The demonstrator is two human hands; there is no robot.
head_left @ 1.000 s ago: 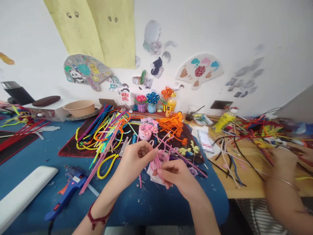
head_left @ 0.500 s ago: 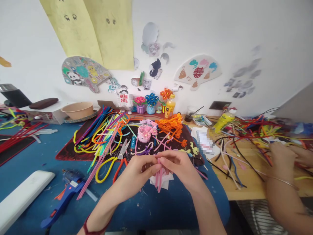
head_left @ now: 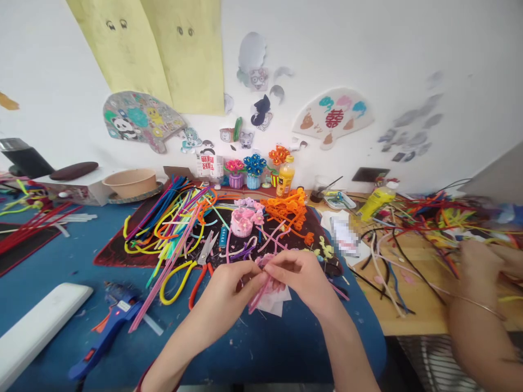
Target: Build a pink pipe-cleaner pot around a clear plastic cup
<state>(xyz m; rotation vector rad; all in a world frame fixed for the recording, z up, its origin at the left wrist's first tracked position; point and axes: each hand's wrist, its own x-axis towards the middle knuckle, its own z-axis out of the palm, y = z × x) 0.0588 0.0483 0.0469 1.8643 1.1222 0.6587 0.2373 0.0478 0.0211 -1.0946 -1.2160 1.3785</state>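
The left hand and right hand pinch pink stems whose long axis runs toward seven o'clock, nearer the left.

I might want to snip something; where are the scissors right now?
In the head view, the scissors lie left of centre, across the near edge of the dark mat, just left of the left hand.

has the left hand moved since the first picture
Yes, the left hand has moved toward the wearer, farther from the pink pot.
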